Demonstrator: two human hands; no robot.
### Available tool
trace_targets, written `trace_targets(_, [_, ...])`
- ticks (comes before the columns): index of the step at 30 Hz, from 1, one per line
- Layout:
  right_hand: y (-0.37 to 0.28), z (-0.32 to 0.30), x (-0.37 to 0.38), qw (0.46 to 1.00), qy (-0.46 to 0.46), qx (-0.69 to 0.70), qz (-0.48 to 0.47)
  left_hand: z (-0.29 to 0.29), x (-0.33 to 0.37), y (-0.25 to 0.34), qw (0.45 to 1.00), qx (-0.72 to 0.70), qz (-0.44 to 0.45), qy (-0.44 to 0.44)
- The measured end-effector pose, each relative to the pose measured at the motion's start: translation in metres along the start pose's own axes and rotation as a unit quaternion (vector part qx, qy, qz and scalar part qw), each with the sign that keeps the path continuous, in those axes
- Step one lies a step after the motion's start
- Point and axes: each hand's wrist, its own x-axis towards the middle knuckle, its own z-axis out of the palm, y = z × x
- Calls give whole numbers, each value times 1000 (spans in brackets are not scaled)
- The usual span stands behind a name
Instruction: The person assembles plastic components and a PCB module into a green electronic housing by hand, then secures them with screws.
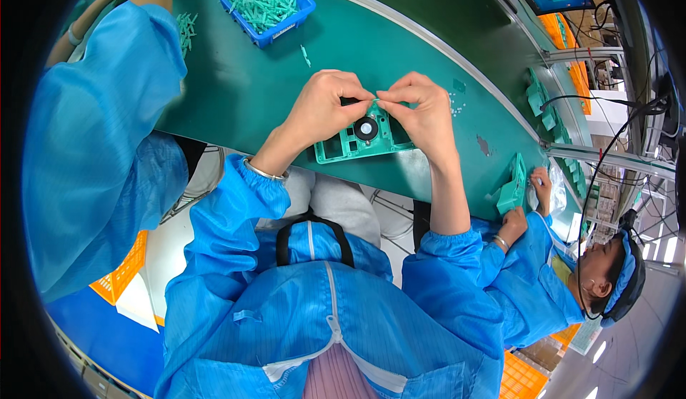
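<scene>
A green plastic housing (pixel 382 139) lies at the table's near edge, with a round black part (pixel 366 128) with a pale centre in its middle. My left hand (pixel 323 112) reaches over its upper left side, thumb and forefinger pinched together. My right hand (pixel 423 112) does the same from the right, and the fingertips of both hands nearly meet above the housing's far edge. Whatever sits between the fingertips is too small to make out. Both hands partly cover the housing.
A blue bin (pixel 266 38) of small green plastic pieces stands beyond my hands, with one loose piece (pixel 305 56) nearby. Tiny white bits (pixel 455 105) lie to the right. A co-worker at right handles another green housing (pixel 512 187); another person's blue sleeve (pixel 107 99) fills the left. A metal rail (pixel 429 31) crosses behind.
</scene>
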Motion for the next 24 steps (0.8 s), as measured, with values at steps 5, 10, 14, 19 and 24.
trace_targets(5, [-3, -2, -2, 997, -13, 74, 34, 0, -1, 2, 1000, -5, -28, -10])
trace_targets(10, [-3, 0, -4, 996, -1, 81, 35, -1, -3, 0, 1000, 9, -15, -16])
trace_targets(14, [-1, 0, -6, 998, 1, 67, 20, -3, -2, -1, 1000, 20, 3, -21])
trace_targets(19, [-2, -10, -14, 997, 12, 70, -18, -2, -2, 2, 999, 47, 11, -19])
trace_targets(24, [22, -23, -32, 989, 74, 126, 18, -3, 1, 10, 995, 90, 7, -43])
